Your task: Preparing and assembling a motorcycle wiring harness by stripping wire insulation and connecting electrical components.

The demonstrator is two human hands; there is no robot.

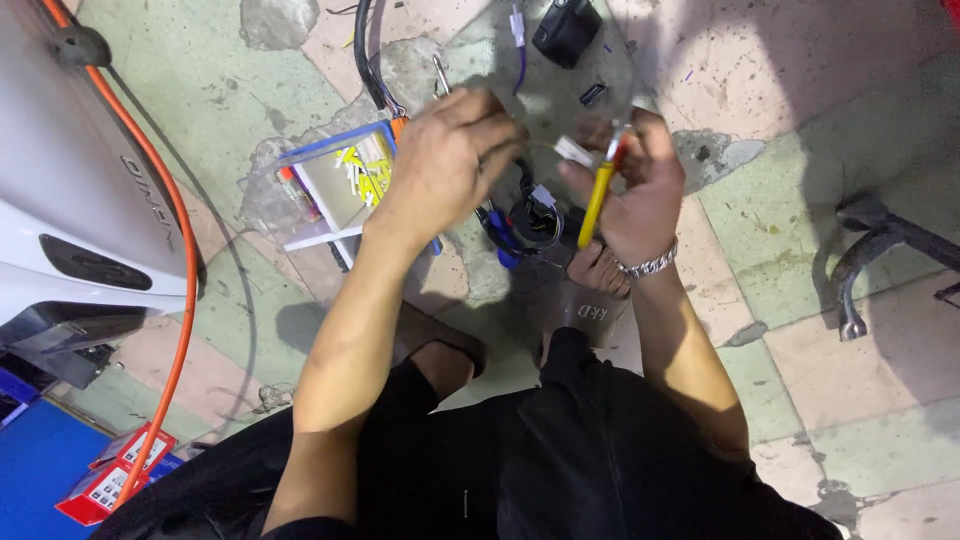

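My left hand (445, 165) is closed around a thin wire that runs across to a small white connector (573, 150). My right hand (635, 190), with a metal bracelet on its wrist, grips a yellow-handled tool (594, 207) held upright, its tip by the connector. Between and below both hands lies a dark round part with blue wires (525, 222) on the floor. My knees and black trousers fill the bottom of the view.
A clear plastic box with yellow and white small parts (345, 180) lies left of my hands. An orange cable (180, 250) runs along a grey vehicle body (70, 190) at left. A black part (566, 30) lies ahead, a metal stand (870, 250) at right.
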